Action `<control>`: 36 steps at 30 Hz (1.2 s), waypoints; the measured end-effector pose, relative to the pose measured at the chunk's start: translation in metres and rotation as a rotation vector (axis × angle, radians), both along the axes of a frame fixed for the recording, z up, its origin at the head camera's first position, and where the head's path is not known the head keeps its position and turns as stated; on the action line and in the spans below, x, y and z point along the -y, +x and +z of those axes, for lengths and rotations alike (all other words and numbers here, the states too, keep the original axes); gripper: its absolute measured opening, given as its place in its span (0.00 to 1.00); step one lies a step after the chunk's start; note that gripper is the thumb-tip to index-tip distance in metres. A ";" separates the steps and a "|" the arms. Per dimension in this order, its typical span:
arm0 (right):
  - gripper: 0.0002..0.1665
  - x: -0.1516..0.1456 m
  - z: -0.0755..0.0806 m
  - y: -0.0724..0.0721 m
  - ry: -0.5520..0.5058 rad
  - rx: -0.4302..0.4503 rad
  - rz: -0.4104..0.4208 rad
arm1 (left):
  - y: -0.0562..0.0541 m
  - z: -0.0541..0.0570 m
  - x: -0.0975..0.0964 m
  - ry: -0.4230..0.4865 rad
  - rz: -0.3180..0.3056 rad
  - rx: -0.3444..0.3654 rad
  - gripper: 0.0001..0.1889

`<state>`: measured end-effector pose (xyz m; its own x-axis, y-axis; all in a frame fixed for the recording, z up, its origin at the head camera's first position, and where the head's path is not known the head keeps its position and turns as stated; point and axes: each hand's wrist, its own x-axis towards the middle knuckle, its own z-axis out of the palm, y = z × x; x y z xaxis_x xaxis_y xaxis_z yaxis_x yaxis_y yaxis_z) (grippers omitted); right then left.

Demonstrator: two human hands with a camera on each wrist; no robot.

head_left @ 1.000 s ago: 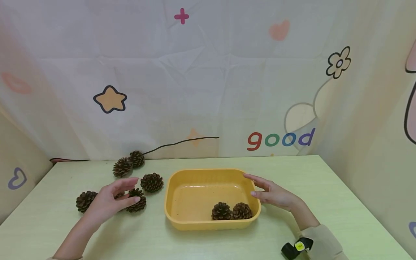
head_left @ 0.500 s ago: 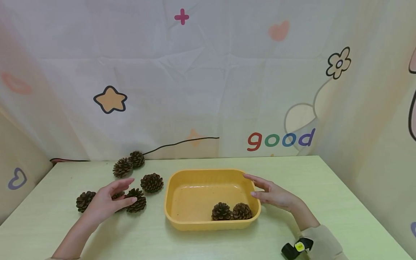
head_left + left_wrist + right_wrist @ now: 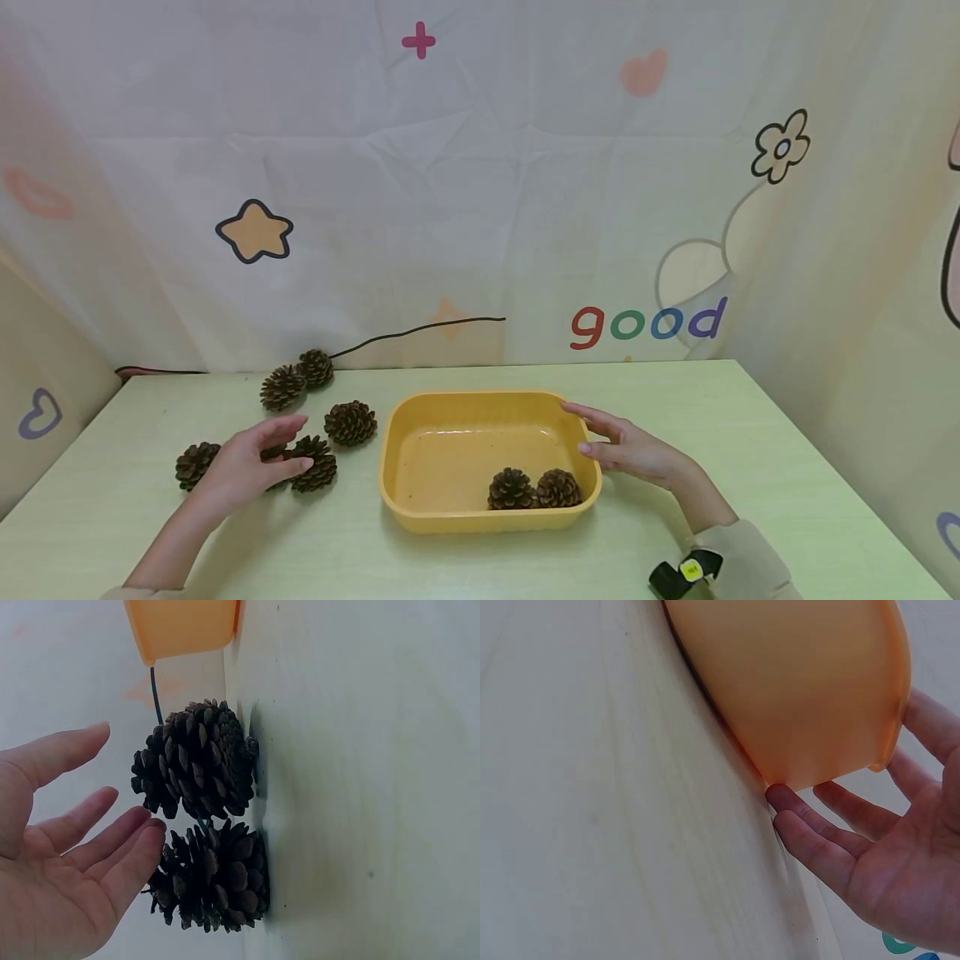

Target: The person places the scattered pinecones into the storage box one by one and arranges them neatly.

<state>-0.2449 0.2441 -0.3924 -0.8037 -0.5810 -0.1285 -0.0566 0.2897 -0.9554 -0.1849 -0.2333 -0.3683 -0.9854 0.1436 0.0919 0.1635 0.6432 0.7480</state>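
In the head view my left hand (image 3: 243, 467) hovers over a group of pinecones at the left, fingers apart and nothing held. A pinecone (image 3: 315, 465) sits just beyond its thumb; another under the hand is partly hidden. The left wrist view shows the palm beside an upper pinecone (image 3: 199, 761) and a lower pinecone (image 3: 214, 877), fingertips near the lower one. My right hand (image 3: 641, 450) rests at the right end of a yellow plastic basin (image 3: 397, 450), thumb and index finger over its rim. In the right wrist view, the other fingers (image 3: 817, 840) lie loosely along the basin's outside.
Inside the basin, a pinecone (image 3: 512, 488) and a second pinecone (image 3: 558, 488) lie at the near right. More loose pinecones (image 3: 282, 387) sit at the table's back left, against a printed curtain (image 3: 480, 208). A black wrist device (image 3: 675, 575) is by the right sleeve.
My left hand has shifted slightly left and down above the pinecones. The right hand and the basin have stayed where they were.
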 end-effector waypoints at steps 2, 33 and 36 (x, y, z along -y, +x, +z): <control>0.36 0.000 0.000 0.000 0.002 0.000 -0.002 | -0.001 0.000 -0.001 -0.025 -0.011 -0.007 0.33; 0.37 -0.001 -0.001 -0.001 -0.017 0.001 0.019 | -0.010 0.001 -0.019 -0.310 0.010 -0.038 0.30; 0.37 -0.001 0.000 0.000 -0.016 -0.002 0.020 | -0.009 0.002 -0.018 -0.295 0.023 -0.026 0.30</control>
<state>-0.2454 0.2451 -0.3924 -0.7922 -0.5988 -0.1177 -0.0642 0.2735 -0.9597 -0.1944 -0.2153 -0.3665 -0.9865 0.1456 0.0747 0.1630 0.8361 0.5238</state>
